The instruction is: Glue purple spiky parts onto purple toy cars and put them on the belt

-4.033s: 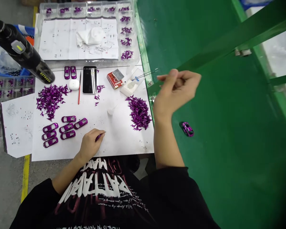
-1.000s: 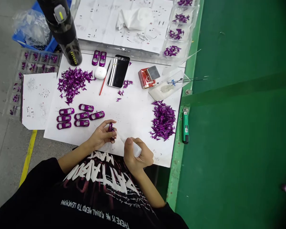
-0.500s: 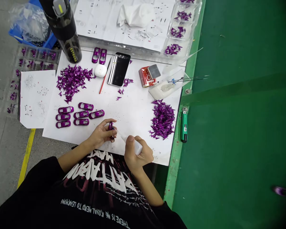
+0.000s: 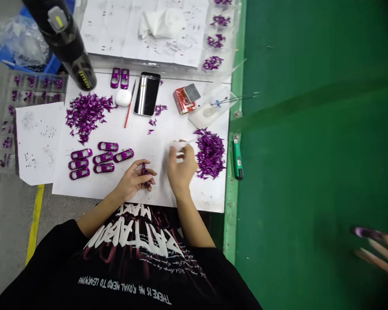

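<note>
My left hand (image 4: 134,180) is closed around a purple toy car body (image 4: 145,173), turned up on its side just above the near edge of the white paper. My right hand (image 4: 182,171) is closed on a small white squeeze bottle (image 4: 178,146) with a thin nozzle, which now points right. The bottle is apart from the car, beside a heap of small pointed purple parts (image 4: 210,155). Several more purple car bodies (image 4: 104,158) lie left of my left hand. A second heap of purple parts (image 4: 88,114) lies behind them.
A phone (image 4: 147,94), white case (image 4: 123,98), red-handled brush (image 4: 128,113) and red box (image 4: 184,101) lie farther back. A dark bottle (image 4: 69,51) stands at the back left. A green cutter (image 4: 237,158) rests on the right rail. Another person's hand (image 4: 383,254) is at far right.
My right hand has lifted the squeeze bottle away from the car, and its nozzle has swung to the right. My left hand keeps the car. Another person's hand has come in at right.
</note>
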Available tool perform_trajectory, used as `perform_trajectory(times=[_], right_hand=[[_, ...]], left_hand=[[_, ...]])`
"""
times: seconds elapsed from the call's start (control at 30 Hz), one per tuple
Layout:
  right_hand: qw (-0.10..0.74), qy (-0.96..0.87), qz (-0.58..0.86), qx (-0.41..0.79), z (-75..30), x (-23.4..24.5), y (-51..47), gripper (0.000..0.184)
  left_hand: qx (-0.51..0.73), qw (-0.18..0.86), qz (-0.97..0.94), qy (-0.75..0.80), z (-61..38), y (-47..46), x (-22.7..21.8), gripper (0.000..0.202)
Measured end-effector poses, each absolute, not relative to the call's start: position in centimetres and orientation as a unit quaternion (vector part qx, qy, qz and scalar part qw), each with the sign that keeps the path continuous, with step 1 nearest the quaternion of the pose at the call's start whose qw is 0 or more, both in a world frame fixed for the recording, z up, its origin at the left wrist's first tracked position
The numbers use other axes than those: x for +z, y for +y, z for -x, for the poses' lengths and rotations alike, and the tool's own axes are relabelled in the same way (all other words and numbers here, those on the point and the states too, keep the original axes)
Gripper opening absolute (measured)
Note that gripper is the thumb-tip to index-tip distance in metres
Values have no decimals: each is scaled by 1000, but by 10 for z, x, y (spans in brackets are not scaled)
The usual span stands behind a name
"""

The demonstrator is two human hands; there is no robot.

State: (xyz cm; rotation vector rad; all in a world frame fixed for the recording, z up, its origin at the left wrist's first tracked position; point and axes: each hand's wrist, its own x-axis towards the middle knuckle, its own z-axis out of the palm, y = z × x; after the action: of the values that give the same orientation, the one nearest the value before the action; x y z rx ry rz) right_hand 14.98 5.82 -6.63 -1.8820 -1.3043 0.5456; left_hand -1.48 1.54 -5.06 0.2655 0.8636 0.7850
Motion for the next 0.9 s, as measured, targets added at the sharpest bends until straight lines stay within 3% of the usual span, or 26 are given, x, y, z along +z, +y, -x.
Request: perform_trajectory(times=[0.13, 0.3, 0.53, 0.7, 0.9], right_hand=[[342, -543, 733, 225, -151, -83, 59, 38], [302, -484, 801, 180, -185, -64, 18, 42], [232, -380, 882, 152, -224, -68, -20, 47], [256, -369, 881, 149, -226, -77, -17, 29], [342, -444, 810, 174, -206, -37, -29, 27]], left_hand=[[348, 836, -148, 398, 15, 15, -49, 66], [345, 821, -167, 422, 16, 14, -47, 68], [307, 813, -190, 457, 12, 19, -43, 88], [306, 803, -201, 470, 10, 18, -42, 83], [325, 814, -170, 451, 5, 13, -33, 72]])
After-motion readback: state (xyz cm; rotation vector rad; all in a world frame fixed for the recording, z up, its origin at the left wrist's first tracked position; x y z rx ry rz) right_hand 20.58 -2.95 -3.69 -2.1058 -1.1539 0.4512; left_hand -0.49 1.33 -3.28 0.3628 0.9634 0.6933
